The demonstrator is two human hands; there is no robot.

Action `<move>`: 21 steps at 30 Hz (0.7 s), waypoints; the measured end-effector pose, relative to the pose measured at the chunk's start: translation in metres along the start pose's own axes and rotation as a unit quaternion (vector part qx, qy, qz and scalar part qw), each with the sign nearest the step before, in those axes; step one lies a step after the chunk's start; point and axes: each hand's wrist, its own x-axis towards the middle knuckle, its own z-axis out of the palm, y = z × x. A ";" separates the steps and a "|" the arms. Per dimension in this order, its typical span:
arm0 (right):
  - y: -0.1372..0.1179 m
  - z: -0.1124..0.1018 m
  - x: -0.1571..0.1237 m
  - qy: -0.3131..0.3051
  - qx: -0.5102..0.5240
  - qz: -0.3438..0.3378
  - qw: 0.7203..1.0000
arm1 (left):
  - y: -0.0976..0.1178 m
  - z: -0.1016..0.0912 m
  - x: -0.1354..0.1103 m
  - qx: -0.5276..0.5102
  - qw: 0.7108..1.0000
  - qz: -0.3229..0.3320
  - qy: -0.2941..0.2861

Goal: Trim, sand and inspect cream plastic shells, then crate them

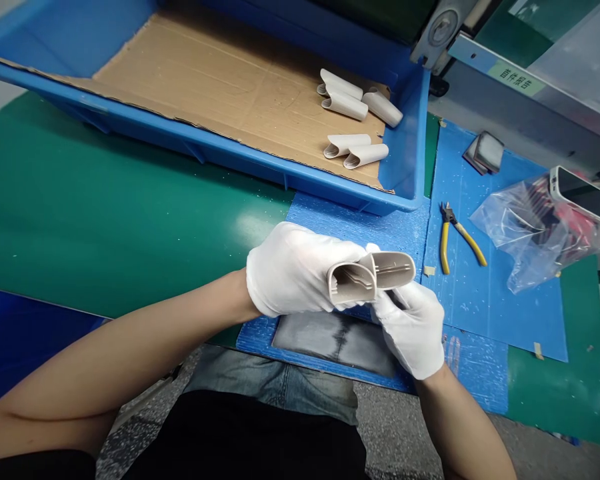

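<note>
A light grey hollow plastic part [350, 293] is held up between my two gloved hands, its two rounded openings side by side and thin ribs showing inside. I cannot tell whether it is one piece or two pressed together. My left hand [300, 270], in a white glove, is closed around its left side. Against the lower right side, my right hand [415, 330], also gloved, has its fingers closed, with the fingertips partly hidden behind the part. Something dark shows between the right fingers, too unclear to name. Below the hands lies a worn grey-black pad [320, 337] on a blue mat [305, 213].
A blue tray [423, 133] lined with cardboard [220, 87] stands behind my hands, with several similar grey plastic parts [347, 105] at its right end. To the right lie yellow-handled nippers [446, 233], small dark-edged pads [487, 152], a clear plastic bag [520, 247] and a phone [583, 193].
</note>
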 end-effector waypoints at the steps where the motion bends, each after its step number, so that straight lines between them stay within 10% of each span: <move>1: 0.000 0.000 -0.001 0.010 0.000 -0.009 1.000 | 0.000 -0.002 0.000 -0.026 1.000 0.005 -0.002; 13: 0.000 -0.004 -0.005 0.018 0.008 -0.049 0.999 | -0.004 -0.007 0.000 -0.125 0.989 0.078 0.009; 21: -0.004 -0.002 0.000 0.009 0.012 -0.053 0.998 | 0.002 -0.005 -0.004 0.035 0.998 0.042 0.021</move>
